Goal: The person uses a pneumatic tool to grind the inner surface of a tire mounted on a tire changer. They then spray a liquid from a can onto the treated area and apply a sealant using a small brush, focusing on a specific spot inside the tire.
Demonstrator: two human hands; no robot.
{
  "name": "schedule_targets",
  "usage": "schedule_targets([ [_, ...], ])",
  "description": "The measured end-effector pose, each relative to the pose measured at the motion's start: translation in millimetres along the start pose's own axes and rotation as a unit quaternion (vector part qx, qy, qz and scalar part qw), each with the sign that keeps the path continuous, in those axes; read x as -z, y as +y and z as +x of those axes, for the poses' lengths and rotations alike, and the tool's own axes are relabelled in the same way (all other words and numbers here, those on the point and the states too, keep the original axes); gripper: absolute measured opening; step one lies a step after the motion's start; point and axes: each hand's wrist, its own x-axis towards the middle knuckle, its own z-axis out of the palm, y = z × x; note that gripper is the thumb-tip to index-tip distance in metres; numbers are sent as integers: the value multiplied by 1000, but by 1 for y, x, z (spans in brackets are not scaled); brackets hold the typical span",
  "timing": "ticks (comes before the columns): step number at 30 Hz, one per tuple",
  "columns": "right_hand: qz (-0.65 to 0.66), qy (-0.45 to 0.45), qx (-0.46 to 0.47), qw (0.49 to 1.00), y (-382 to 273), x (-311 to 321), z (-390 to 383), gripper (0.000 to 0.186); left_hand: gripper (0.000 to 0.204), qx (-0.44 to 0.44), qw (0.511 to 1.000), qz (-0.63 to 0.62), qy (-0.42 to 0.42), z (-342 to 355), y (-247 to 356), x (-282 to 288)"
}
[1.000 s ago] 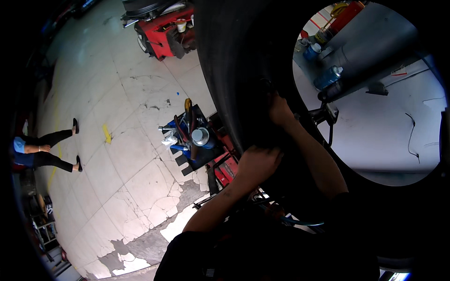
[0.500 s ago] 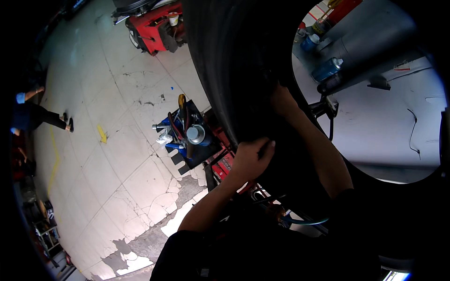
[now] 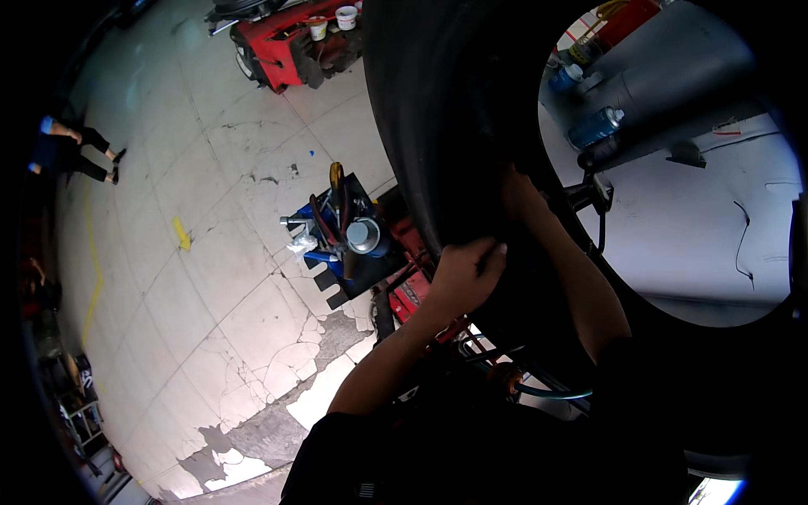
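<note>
A large black tyre fills the middle, its round opening at the right. My left hand is closed against the tyre's lower-left part, fingers curled in; what they hold, if anything, is hidden. My right hand reaches higher into the dark inner side of the tyre, its fingers lost in shadow. Just left of the tyre, a black tray carries several hand tools and a metal can. A red machine frame and a hose show below the tyre.
A red wheeled machine with small tubs stands at the back. A co-worker's legs are on the tiled floor at far left, by dark shelving. Through the tyre opening show spray cans and a pale surface.
My left hand has shifted slightly upward while staying on the tyre. My right hand remains reaching into shadow. The co-worker has moved upward and away along the floor at far left.
</note>
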Motion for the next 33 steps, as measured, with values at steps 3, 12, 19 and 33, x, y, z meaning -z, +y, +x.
schedule_targets([
  [3,-116,-100,1,988,19,-11,-18,44,24,-8,1000,-7,-6,4,2,3],
  [12,-110,15,30,993,0,-32,37,43,23,-58,998,-32,7,8,-36,19],
  [19,-128,-109,43,985,1,-49,-4,50,22,-39,999,-28,-17,-3,-38,14],
  [33,15,-95,-36,995,4,-77,-8,49,22,-95,994,25,-40,-7,-65,15],
])
